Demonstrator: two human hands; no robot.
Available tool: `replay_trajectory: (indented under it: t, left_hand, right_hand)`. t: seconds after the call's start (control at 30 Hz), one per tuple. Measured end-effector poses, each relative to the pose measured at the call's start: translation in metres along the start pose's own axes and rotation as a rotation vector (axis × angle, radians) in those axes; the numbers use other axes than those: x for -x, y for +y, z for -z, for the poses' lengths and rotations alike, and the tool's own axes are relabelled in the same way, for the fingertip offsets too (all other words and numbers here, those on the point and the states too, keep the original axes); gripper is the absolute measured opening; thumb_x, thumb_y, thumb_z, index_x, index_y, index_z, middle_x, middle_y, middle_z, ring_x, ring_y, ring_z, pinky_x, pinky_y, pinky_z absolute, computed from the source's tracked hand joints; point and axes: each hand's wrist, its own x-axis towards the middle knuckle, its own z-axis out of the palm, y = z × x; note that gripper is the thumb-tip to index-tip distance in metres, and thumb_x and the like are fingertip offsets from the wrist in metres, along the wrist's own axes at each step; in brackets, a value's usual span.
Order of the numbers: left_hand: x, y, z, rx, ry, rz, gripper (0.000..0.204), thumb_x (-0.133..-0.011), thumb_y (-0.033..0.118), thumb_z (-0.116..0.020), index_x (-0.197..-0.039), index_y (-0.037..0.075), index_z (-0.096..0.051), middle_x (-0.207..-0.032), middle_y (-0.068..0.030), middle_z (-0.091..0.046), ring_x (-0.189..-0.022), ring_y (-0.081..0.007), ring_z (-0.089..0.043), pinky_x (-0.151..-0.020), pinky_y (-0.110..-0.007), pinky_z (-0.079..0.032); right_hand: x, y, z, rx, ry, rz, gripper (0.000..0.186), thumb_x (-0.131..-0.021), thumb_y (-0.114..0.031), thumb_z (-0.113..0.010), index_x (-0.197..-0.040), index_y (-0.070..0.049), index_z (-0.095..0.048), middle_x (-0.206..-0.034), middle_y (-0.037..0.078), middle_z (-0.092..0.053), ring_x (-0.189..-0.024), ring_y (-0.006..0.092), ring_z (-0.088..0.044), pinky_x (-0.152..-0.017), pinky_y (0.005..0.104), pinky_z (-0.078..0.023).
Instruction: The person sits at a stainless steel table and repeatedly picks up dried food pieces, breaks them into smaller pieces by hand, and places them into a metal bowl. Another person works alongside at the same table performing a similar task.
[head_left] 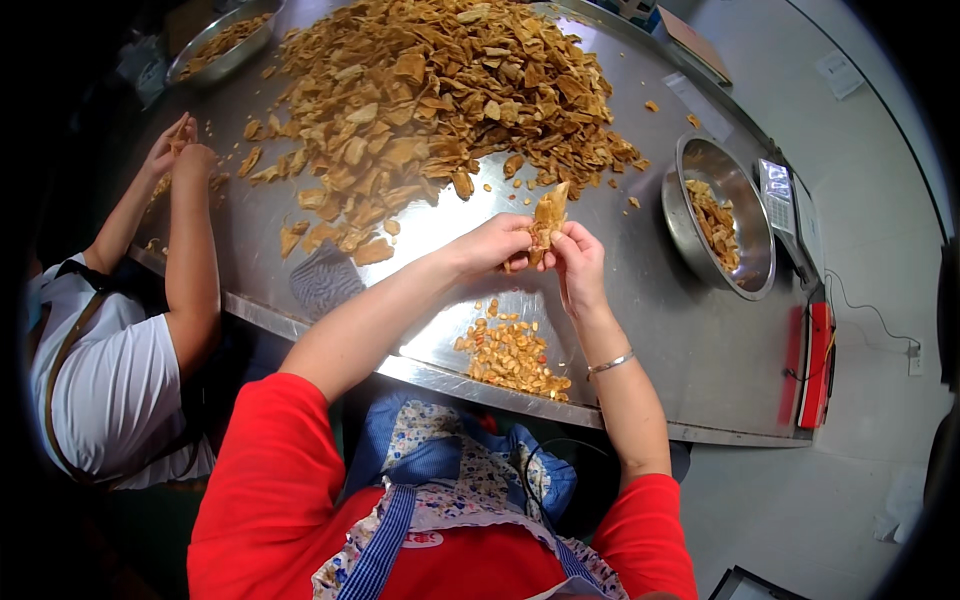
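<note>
Stainless steel covers the broad table (720, 370), its bright top reflecting light near the middle, with a pale wall (880, 290) beyond its right side. Across the far half spreads a large heap of dried brown pieces (470, 90), thinning toward the near left, where a grey cloth (325, 280) lies close to the edge. Over the middle of the table, the left hand (503, 243) and right hand (580, 258) meet at one brown piece (550, 210), fingers and thumbs pinching its lower part from both sides while its tip points up and away. Just nearer the body, small yellow bits (510, 352) lie scattered by the table's edge. To the right, a tilted metal bowl (690, 222) contains more brown pieces, beside a scale (778, 197). At left, a co-worker's hands (183, 150) are drawn together at the table; what they grip is unclear.
</note>
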Motion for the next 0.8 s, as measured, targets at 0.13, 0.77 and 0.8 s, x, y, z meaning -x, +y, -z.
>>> replay_trajectory:
  t: [0.13,0.77,0.8]
  left_hand:
    - [-0.006,-0.011,0.007,0.095,0.027,-0.010,0.018,-0.082,0.015,-0.047,-0.090,0.003,-0.057,-0.071,-0.0013,-0.057,-0.051,-0.0049,-0.040,-0.045,-0.018,-0.032]
    - [-0.004,-0.008,0.013,0.177,0.194,-0.094,0.019,-0.087,0.022,-0.051,-0.085,0.004,-0.056,-0.059,0.0056,-0.040,-0.052,-0.0048,-0.033,-0.047,-0.019,-0.026]
    - [-0.004,-0.010,0.017,0.212,0.131,-0.105,0.016,-0.084,0.020,-0.055,-0.085,0.005,-0.057,-0.068,0.0032,-0.047,-0.054,-0.0048,-0.036,-0.046,-0.019,-0.027]
  right_hand:
    - [-0.006,-0.004,0.005,-0.257,-0.016,-0.142,0.012,-0.085,-0.012,-0.046,-0.083,-0.001,-0.050,-0.066,0.003,-0.054,-0.051,0.0070,-0.048,-0.050,0.0214,-0.046]
    - [-0.011,-0.010,0.021,0.090,-0.110,-0.082,0.012,-0.083,-0.012,-0.047,-0.075,-0.005,-0.052,-0.066,0.000,-0.054,-0.055,0.0055,-0.047,-0.051,0.0191,-0.039]
    - [-0.011,-0.010,0.020,0.015,-0.095,-0.115,0.013,-0.083,-0.013,-0.047,-0.074,-0.005,-0.052,-0.066,0.000,-0.054,-0.055,0.0053,-0.047,-0.051,0.0190,-0.039]
